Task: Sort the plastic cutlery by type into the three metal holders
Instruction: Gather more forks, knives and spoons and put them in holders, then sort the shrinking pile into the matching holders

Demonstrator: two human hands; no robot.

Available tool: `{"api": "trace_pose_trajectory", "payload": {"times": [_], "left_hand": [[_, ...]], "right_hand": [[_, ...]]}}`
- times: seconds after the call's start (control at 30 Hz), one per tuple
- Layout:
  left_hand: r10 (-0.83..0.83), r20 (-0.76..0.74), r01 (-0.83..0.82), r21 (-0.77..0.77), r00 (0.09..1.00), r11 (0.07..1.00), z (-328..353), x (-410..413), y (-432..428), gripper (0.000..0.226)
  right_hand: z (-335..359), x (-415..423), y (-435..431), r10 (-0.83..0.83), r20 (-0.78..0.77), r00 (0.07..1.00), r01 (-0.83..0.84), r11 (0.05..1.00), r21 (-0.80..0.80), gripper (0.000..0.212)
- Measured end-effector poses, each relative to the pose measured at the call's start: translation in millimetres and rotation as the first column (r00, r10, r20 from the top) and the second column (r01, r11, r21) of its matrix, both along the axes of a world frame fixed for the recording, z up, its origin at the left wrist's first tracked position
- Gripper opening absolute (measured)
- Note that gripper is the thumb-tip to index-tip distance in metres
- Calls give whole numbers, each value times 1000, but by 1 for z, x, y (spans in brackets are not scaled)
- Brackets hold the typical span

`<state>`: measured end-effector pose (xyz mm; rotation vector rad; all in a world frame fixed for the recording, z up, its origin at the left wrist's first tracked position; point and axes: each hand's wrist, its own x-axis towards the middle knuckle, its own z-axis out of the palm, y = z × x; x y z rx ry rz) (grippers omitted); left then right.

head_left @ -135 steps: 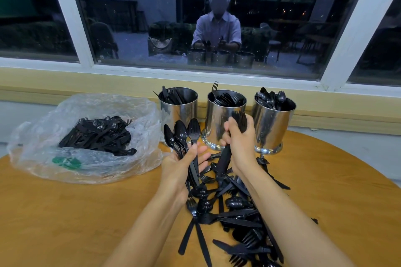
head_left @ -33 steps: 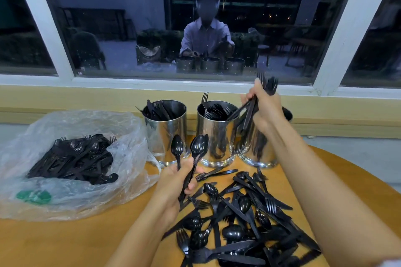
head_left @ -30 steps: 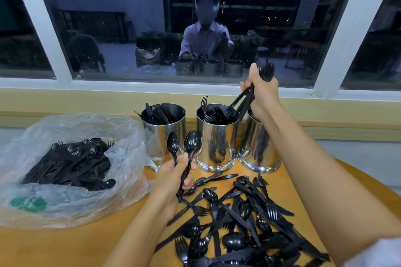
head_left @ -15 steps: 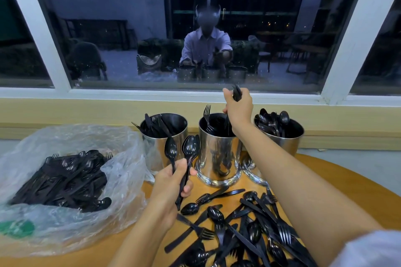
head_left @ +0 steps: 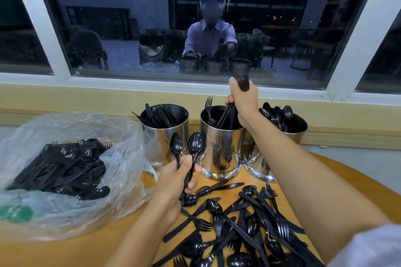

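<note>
The right hand (head_left: 244, 102) grips a bundle of black forks (head_left: 225, 115) directly above the middle holder (head_left: 221, 147), with their lower ends inside its rim. The left hand (head_left: 175, 182) clasps black spoons (head_left: 195, 143) upright just in front of that holder.

Wooden table (head_left: 65, 251) under holders (head_left: 221, 154), loose cutlery (head_left: 238, 230), bag (head_left: 121, 171)

Metal holders (head_left: 221, 147): three. Plastic bag (head_left: 125, 165), left of holders: one. Spoons (head_left: 196, 143) in left hand (head_left: 173, 182): at least two. Loose cutlery heap (head_left: 238, 227): uncountable.
</note>
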<state>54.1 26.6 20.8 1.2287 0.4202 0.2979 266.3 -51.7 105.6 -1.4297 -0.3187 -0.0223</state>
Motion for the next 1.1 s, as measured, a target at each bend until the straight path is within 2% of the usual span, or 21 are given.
{"api": "trace_pose_trajectory", "payload": {"times": [0.07, 0.1, 0.17, 0.23, 0.27, 0.3, 0.37, 0.4, 0.43, 0.47, 0.53, 0.6, 0.63, 0.67, 0.73, 0.77, 0.9, 1.0, 1.1], "left_hand": [[-4, 0, 4, 15, 1000, 1000, 0, 0, 0, 33], [-3, 0, 3, 14, 1000, 1000, 0, -1, 0, 34], [5, 5, -5, 8, 1000, 1000, 1, -2, 1, 34], [15, 13, -15, 7, 1000, 1000, 0, -3, 3, 33], [16, 14, -16, 7, 1000, 1000, 0, -3, 4, 32], [14, 13, -15, 8, 1000, 1000, 0, -3, 5, 32], [8, 17, -8, 10, 1000, 1000, 1, -4, 4, 32], [5, 22, -5, 10, 1000, 1000, 3, -5, 3, 32], [3, 27, -3, 8, 1000, 1000, 4, -7, 2, 33], [1, 33, -1, 7, 999, 1000, 6, -8, 0, 33], [-9, 38, 8, 25, 999, 1000, 10, -14, -2, 35], [-17, 39, 15, 45, 999, 999, 15, -20, -6, 35], [-17, 46, 15, 53, 999, 998, 18, -23, -8, 34], [-15, 54, 12, 66, 998, 998, 20, -26, -12, 32], [-5, 58, -1, 99, 998, 995, 22, -31, -21, 27], [-1, 61, -5, 111, 998, 994, 23, -35, -26, 25], [-16, 62, 7, 146, 998, 989, 20, -52, -46, 21], [-92, 71, 71, 256, 993, 964, 15, -63, -56, 26], [-211, 65, 181, 311, 975, 933, 11, -69, -64, 36]], "right_hand": [[-10, 1, -5, 208, -84, 975, -223, 933, -282, 12], [-12, 1, -7, 258, -124, 958, -286, 868, -406, 19], [-7, 0, -10, 240, -98, 966, -256, 821, -511, 34], [2, 1, -14, 222, -43, 974, -209, 810, -548, 34], [5, 3, -17, 246, -47, 968, -225, 770, -597, 35], [7, 2, -20, 285, -63, 956, -249, 684, -686, 38], [7, 2, -23, 347, -66, 936, -219, 424, -879, 55], [6, 2, -23, 365, -30, 931, -163, 339, -926, 64], [7, 1, -24, 360, 24, 933, -97, 314, -944, 73], [10, -3, -26, 343, 95, 935, -31, 342, -939, 81], [19, -20, -31, 264, 252, 931, 85, 515, -853, 80], [22, -46, -39, 153, 303, 941, 105, 718, -688, 54], [21, -63, -44, 158, 254, 954, 37, 779, -626, 40], [19, -82, -48, 220, 173, 960, -76, 802, -593, 31], [5, -119, -54, 364, 7, 931, -290, 754, -589, 26], [-3, -133, -57, 387, -26, 922, -331, 748, -575, 25], [-31, -159, -71, 276, 22, 961, -243, 878, -413, 13], [-41, -173, -81, 293, 15, 956, -264, 881, -392, 17], [-47, -179, -91, 379, -38, 925, -369, 867, -334, 23]]}}
